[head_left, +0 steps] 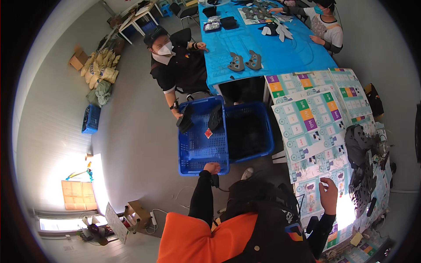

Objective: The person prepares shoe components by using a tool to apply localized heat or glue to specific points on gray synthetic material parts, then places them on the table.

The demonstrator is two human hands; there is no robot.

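My left hand (212, 168) is closed at the near rim of a blue plastic crate (204, 168), its fingers curled at the edge. Inside the crate lie dark, curved pieces (215, 117) and a small red packet (208, 133). A co-worker's hand (177, 115) reaches over the crate's left side, touching another dark piece (184, 122). Over the printed sheets on the right, my right hand (328, 196) is raised with fingers bent and a gap at the thumb, holding nothing. Closest to it are the sheets and several grey cut pieces (362, 186).
A second blue crate (267, 151) sits right of the first, partly under it. Beyond is a blue-covered table (219, 48) with two grey cut-outs (237, 62) and black trays (229, 23). One co-worker sits at its left, another at its far right. Sacks (101, 65) lie by the wall.
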